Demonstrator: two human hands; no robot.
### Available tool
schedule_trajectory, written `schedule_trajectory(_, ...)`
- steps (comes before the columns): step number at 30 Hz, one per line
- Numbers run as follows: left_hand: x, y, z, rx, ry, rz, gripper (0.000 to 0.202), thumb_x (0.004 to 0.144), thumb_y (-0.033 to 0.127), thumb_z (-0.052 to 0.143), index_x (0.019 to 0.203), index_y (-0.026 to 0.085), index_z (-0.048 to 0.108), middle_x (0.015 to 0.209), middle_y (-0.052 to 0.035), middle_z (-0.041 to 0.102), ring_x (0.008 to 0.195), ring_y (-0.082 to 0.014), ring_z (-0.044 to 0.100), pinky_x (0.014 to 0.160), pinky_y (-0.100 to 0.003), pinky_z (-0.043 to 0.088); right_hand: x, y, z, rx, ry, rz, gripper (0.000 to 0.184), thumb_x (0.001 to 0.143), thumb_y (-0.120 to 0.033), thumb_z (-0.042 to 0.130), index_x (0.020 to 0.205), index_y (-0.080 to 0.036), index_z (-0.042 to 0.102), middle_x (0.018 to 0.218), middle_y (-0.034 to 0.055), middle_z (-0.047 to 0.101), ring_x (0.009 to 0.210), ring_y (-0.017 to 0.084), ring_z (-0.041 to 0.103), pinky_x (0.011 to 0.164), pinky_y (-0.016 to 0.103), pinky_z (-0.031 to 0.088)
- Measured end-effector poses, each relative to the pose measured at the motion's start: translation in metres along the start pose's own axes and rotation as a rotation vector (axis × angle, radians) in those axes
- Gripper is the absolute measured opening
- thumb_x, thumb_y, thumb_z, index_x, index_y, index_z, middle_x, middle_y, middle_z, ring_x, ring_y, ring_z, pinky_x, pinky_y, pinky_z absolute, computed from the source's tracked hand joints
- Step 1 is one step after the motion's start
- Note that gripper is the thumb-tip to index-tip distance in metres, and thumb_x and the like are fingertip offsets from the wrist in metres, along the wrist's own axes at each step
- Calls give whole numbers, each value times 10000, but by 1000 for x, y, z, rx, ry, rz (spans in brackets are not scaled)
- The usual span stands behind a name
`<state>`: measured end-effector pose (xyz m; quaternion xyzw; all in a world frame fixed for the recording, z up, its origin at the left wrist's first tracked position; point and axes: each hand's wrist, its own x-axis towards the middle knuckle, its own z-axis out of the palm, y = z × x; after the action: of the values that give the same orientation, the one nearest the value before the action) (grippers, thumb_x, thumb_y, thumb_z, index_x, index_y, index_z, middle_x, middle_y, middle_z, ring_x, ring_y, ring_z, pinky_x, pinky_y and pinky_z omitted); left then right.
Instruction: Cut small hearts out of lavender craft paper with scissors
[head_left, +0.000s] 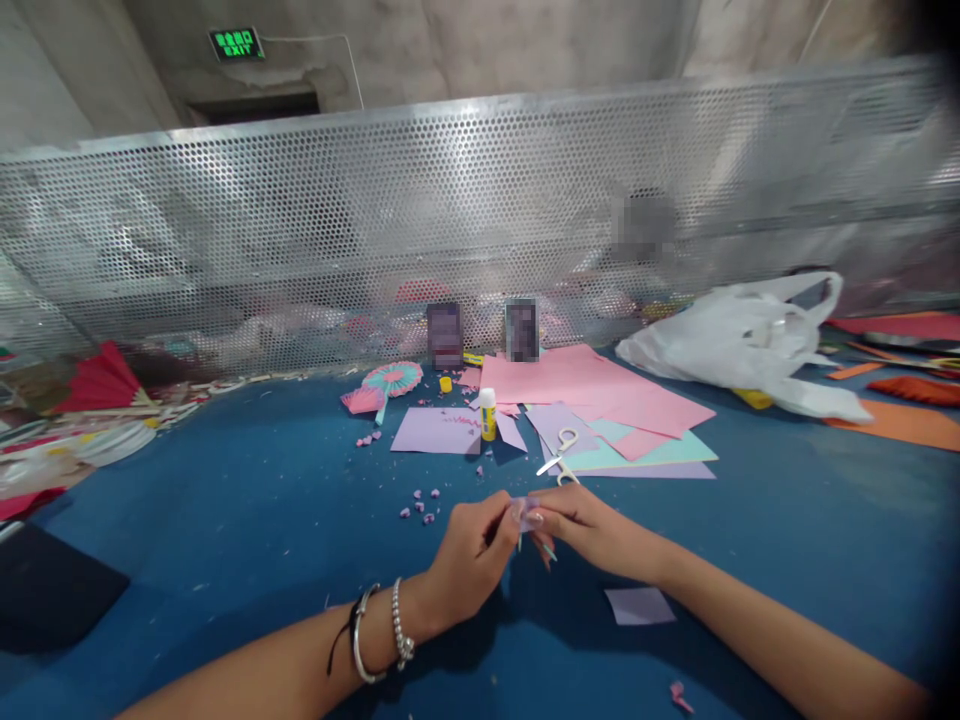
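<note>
Between both hands, at the middle of the view, is a small piece of purple paper (525, 514). My left hand (476, 555) pinches it from the left, fingers closed. From the other side my right hand (592, 530) grips the same piece between thumb and fingers. Just beyond the right hand lie white-handled scissors (564, 455), blades apart. Several tiny folded purple paper pieces (420, 508) are scattered left of the hands. A purple paper rectangle (640, 606) rests below my right forearm, and a small pink paper scrap (681, 697) lies nearer the front.
A glue stick (488, 415) stands upright by a purple sheet (431, 430); its yellow cap (445, 384) is behind. Pink sheets (570, 380), a paper rosette (392, 378) and a white plastic bag (735, 335) lie farther back. A perforated metal panel (375, 220) bounds the blue table (247, 480).
</note>
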<state>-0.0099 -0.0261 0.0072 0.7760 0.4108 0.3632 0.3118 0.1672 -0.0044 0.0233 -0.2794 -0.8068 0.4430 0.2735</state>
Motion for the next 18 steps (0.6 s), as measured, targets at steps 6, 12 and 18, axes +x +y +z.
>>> schedule_trajectory(6, 4, -1, 0, 33, 90, -69, 343, 910, 348, 334, 623, 167, 383, 522, 54, 343, 488, -80, 303, 485, -219, 230, -1, 10, -2, 41, 107, 97, 536, 906, -488, 313, 501, -164, 450, 476, -16, 473, 480, 98, 466, 532, 229, 364)
schedule_trajectory(12, 6, -1, 1, 35, 97, -98, 361, 909, 366, 337, 611, 164, 368, 520, 58, 320, 494, -77, 282, 481, -219, 213, -3, 2, -5, -125, 187, 70, 427, 918, -375, 363, 552, -167, 439, 518, -25, 476, 519, 98, 475, 555, 226, 357)
schedule_trajectory(18, 3, 1, 2, -35, -17, -79, 350, 915, 362, 335, 629, 167, 380, 496, 60, 370, 458, -68, 340, 471, -200, 251, -3, -1, 0, -167, 32, 4, 301, 927, -240, 342, 700, -163, 524, 659, -6, 576, 638, 108, 549, 645, 224, 401)
